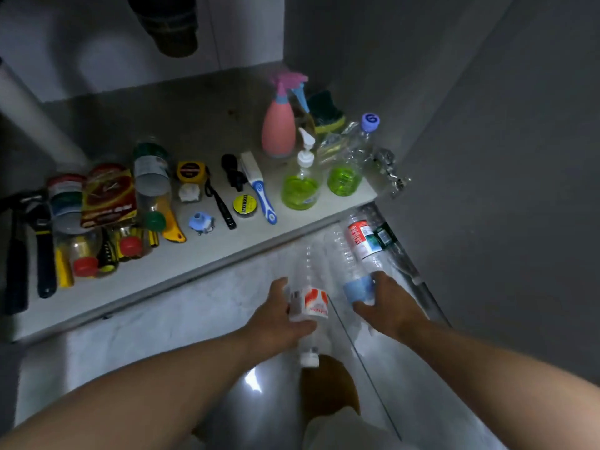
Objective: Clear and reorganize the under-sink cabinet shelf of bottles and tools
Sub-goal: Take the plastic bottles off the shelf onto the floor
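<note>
Head view: left hand (279,315) curls round an orange-labelled bottle (310,303); right hand (389,306) grips a blue-labelled bottle (358,289). Both bottles are low over the floor below the shelf (181,264), beside a red-labelled bottle (360,237). Recommended: lay them parallel, caps aligned, so neither rolls.

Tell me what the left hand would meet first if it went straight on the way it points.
Probably the blue-label bottle in the right hand, just past the orange-label bottle that the left hand holds; depth is unclear.
</note>
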Tool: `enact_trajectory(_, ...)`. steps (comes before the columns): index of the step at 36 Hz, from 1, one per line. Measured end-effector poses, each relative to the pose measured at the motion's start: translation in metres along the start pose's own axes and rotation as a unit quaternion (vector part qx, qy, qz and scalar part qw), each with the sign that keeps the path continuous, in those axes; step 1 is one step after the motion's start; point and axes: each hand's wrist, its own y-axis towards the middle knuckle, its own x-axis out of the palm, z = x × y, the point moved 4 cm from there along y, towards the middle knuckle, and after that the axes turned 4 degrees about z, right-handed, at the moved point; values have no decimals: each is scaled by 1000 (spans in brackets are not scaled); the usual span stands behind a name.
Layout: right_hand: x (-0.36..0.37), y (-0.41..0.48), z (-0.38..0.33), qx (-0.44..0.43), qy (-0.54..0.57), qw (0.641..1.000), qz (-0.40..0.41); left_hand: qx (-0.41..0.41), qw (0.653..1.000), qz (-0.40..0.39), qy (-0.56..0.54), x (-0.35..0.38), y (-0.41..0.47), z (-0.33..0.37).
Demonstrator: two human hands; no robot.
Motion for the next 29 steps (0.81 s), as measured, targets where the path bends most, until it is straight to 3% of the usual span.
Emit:
enact_trajectory(5, 3, 27, -8, 5, -102, 995, 18, -46, 997, -20, -59, 24, 25, -6)
enact_trajectory(8, 7, 42, -9, 46, -86, 994, 46, -43, 999, 2, -32, 29, 42, -1)
enact_trajectory(16, 16, 59, -5, 40, -99, 990, 93, -48, 992, 117, 20, 44, 76, 18)
enact_trajectory(20, 26, 57, -4, 53, -75, 991, 99, -33, 992, 117, 18, 57, 84, 24)
enact_trajectory(24, 29, 45, -7, -33, -91, 983, 155, 0, 995, 104, 1, 63, 83, 30)
enact_trajectory(29, 36, 34, 0, -106, -133, 979, 109, 8, 996, 86, 12, 61, 82, 29)
